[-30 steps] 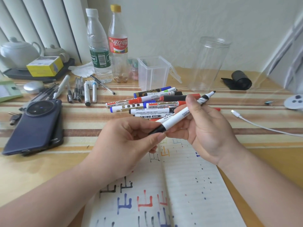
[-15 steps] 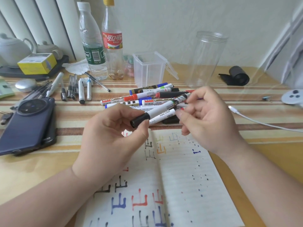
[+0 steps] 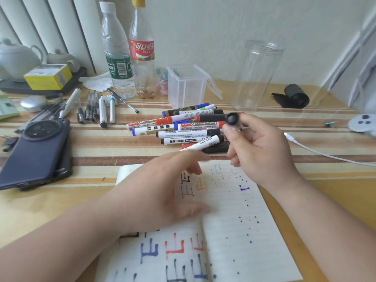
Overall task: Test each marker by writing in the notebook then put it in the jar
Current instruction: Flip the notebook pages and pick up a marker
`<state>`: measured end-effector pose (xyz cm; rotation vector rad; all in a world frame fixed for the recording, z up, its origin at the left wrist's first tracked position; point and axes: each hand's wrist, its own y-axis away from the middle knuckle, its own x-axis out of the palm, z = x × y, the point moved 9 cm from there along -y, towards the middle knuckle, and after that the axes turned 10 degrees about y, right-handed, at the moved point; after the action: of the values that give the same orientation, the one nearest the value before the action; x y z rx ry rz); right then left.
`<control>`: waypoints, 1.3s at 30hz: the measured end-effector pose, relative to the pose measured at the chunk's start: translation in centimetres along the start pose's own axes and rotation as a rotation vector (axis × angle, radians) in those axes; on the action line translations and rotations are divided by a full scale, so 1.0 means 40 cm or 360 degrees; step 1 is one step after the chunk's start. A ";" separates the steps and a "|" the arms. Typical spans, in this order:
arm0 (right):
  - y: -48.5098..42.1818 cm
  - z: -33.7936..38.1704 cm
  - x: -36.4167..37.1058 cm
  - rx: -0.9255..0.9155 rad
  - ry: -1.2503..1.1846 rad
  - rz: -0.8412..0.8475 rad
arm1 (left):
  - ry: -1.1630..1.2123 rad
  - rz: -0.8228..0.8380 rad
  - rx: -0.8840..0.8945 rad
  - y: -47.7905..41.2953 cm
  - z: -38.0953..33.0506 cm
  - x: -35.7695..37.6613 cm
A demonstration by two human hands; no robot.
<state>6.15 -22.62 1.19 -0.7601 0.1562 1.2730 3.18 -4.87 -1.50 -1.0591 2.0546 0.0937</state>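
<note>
My right hand (image 3: 262, 151) grips a marker (image 3: 232, 118) whose round black end points at the camera; the barrel is mostly hidden behind my fingers. Blurred and with fingers spread, my left hand (image 3: 162, 192) hovers over the open notebook (image 3: 240, 216) and holds nothing. The notebook page carries red, blue, black and orange test strokes and ink dots. A pile of markers (image 3: 183, 127) lies on the table just beyond the notebook. The tall clear jar (image 3: 258, 78) stands upright behind the pile, to the right, with nothing visible inside.
A dark phone (image 3: 34, 151) lies at left, with loose pens (image 3: 91, 108) behind it. Two bottles (image 3: 120, 64) and a small clear box (image 3: 187, 86) stand at the back. A white cable (image 3: 325, 153) runs along the right side, and a black roll (image 3: 295, 96) lies beyond it.
My left hand let go of the marker's black end and dropped towards the notebook. My right hand turned the marker so its black end faces the camera.
</note>
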 end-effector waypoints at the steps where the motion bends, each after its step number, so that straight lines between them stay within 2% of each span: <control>1: 0.000 -0.002 -0.009 0.0026 -0.0013 -0.0039 | -0.0243 0.0089 0.0003 0.000 0.000 0.007; 3: 0.002 -0.010 -0.020 0.0087 -0.0076 -0.0085 | -0.0467 0.0248 -0.0085 0.005 0.013 0.017; 5: 0.003 -0.022 -0.020 0.0169 -0.0199 -0.0060 | -0.0539 0.0338 -0.0190 0.009 0.027 0.018; 11: 0.018 -0.035 0.050 0.0289 -0.0523 0.0422 | -0.0499 0.0364 -0.0442 0.008 0.079 -0.007; 14: 0.035 -0.025 0.078 0.0321 -0.0531 0.0615 | -0.0365 0.0298 -0.0469 0.003 0.089 -0.023; 21: 0.085 0.027 0.100 0.0407 -0.0496 0.0980 | -0.0365 0.0303 -0.0499 -0.020 0.113 -0.036; 27: 0.089 0.073 0.101 0.0428 -0.0324 0.1221 | -0.0392 0.0366 -0.0384 -0.033 0.121 -0.030; 30: 0.092 0.069 0.129 0.0429 -0.0351 0.1216 | -0.0442 0.0377 -0.0363 -0.032 0.117 -0.025; 35: 0.102 0.008 0.147 0.0516 -0.0518 0.0976 | -0.0692 0.0258 -0.0278 -0.005 0.057 -0.042; 39: 0.092 -0.004 0.135 0.0420 -0.0409 0.0978 | -0.0756 0.0437 -0.0342 0.028 0.049 0.001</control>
<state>4.58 -18.06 -3.21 -0.3169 0.3594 1.8742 3.60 -3.36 -3.16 -0.7772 1.7617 0.6557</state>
